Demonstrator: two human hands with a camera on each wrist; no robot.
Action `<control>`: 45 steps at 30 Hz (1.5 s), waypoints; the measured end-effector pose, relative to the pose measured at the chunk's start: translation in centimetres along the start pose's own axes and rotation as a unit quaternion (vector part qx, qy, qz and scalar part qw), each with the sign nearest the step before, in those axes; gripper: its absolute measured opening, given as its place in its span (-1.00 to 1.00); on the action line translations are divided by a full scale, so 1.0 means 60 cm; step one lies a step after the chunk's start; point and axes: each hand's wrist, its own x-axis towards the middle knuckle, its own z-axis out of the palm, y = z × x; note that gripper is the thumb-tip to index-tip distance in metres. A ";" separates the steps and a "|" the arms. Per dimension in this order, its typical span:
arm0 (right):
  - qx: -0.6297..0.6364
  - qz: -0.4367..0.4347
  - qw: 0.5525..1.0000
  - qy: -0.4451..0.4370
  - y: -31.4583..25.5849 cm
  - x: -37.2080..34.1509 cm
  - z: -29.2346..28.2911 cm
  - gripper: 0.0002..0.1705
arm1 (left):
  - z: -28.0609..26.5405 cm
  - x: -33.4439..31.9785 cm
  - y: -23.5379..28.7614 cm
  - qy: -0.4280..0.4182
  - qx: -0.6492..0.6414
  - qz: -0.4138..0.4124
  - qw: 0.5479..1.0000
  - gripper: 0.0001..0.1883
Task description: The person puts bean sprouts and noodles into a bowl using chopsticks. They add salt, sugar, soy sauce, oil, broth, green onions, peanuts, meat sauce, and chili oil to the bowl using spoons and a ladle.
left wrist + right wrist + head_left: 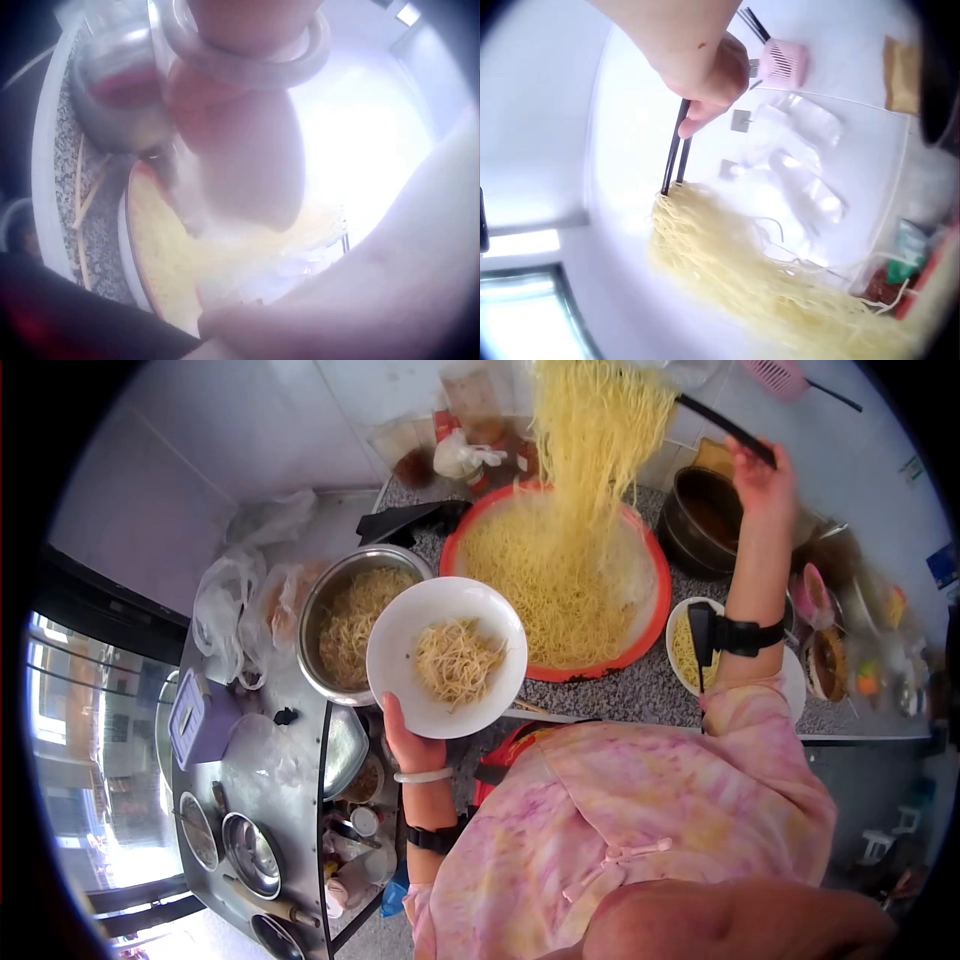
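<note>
My left hand (410, 738) holds a white bowl (395, 635) by its near edge, the thumb at the rim and the other fingers mostly hidden beneath. A small heap of bean sprouts (460, 662) lies in the bowl. High at the upper right, my right hand (765, 480) grips long black chopsticks (673, 154). From their tips hangs a big bundle of yellow noodles (598, 435), trailing down into a red-rimmed basin (657, 595) full of more noodles. In the left wrist view, glare washes out much of the bowl.
Left of the basin stands a steel pot (312, 660) of sprouts, partly overlapped by the bowl. A dark pot (690, 555) and a small bowl of noodles (682, 678) stand on the right. Plastic bags (225, 610) and a purple container (200, 720) occupy the left counter.
</note>
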 end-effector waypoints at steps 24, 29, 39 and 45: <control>-0.373 -0.014 0.916 -0.150 0.039 -0.226 0.128 -0.60 | 0.127 0.148 -0.132 -0.111 -0.003 -0.048 0.993 -0.51; -0.388 -0.018 0.914 -0.121 0.016 -0.225 0.115 -0.62 | 0.106 0.136 -0.139 -0.113 -0.037 -0.092 0.989 -0.49; -0.410 0.002 0.869 -0.278 -0.019 -0.194 0.098 -0.62 | 0.056 0.122 -0.159 -0.080 -0.027 -0.132 0.988 -0.45; -0.482 0.100 0.870 -0.030 0.112 -0.151 -0.046 -0.59 | 0.006 0.095 -0.138 -0.095 -0.009 -0.158 0.983 -0.41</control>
